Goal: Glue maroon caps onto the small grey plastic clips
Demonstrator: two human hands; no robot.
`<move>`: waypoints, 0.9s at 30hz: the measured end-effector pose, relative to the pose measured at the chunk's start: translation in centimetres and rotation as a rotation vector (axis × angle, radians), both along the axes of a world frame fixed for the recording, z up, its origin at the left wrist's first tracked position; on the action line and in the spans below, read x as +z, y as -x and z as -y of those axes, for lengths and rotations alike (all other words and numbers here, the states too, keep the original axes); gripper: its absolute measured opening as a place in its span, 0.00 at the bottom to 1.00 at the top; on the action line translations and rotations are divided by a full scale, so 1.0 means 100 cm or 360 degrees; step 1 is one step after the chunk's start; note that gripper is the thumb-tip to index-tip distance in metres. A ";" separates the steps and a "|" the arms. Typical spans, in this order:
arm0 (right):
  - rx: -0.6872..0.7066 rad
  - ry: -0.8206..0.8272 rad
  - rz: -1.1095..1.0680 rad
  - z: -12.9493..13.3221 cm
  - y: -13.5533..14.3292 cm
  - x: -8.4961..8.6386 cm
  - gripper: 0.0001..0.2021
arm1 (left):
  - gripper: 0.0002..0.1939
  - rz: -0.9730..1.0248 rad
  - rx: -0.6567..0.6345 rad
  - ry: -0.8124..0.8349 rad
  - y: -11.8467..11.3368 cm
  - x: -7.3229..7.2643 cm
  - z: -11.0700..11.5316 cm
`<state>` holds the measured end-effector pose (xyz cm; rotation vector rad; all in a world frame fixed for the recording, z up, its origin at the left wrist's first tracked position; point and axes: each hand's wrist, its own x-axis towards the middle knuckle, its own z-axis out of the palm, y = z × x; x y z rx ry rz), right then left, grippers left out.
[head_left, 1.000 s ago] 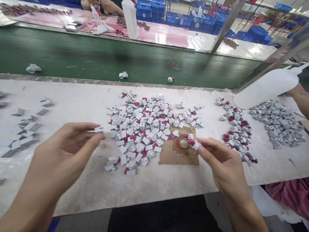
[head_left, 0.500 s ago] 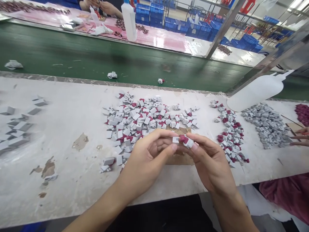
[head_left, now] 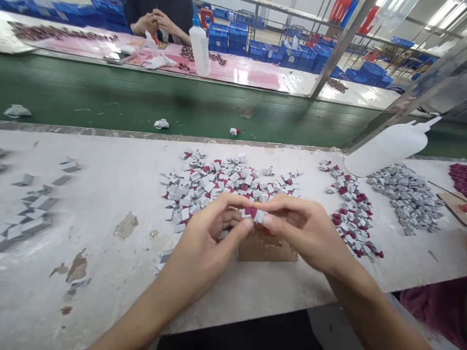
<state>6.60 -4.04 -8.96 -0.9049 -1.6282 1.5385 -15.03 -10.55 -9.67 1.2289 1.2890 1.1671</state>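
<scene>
Between the fingertips of both hands is a small grey-and-maroon plastic part [head_left: 251,212], its maroon middle showing between grey ends. My left hand [head_left: 215,233] pinches its left end with thumb and forefinger. The right end is pinched by my right hand [head_left: 306,231]. Whether the part is one piece or two pressed together, I cannot tell. Just below the hands lies a brown cardboard piece [head_left: 268,250] on the table. A heap of similar grey-and-maroon parts [head_left: 207,182] spreads behind my left hand, partly hidden by it.
To the right are a strip of grey-and-maroon parts [head_left: 352,209], a grey heap [head_left: 404,194] and a tilted white squeeze bottle [head_left: 386,148]. Grey blocks [head_left: 32,214] lie at left. Behind runs a green conveyor belt [head_left: 127,107] carrying a few parts; a person [head_left: 156,22] works beyond it.
Both hands have moved slightly left with the part. The two pieces, apart before, now sit close together. The hand at the far right edge has mostly left view.
</scene>
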 end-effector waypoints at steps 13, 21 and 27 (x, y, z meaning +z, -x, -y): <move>-0.0043 -0.0560 0.1033 -0.237 0.182 -0.012 0.20 | 0.06 -0.0618 0.0664 -0.0027 0.065 0.004 -0.124; -0.0276 -0.0349 0.0803 -0.196 0.083 0.019 0.08 | 0.16 -0.0827 0.0412 0.0246 0.050 -0.007 -0.243; -0.0306 -0.0480 0.0768 -0.088 -0.009 0.015 0.16 | 0.24 -0.1029 0.0275 0.0429 0.023 -0.013 -0.280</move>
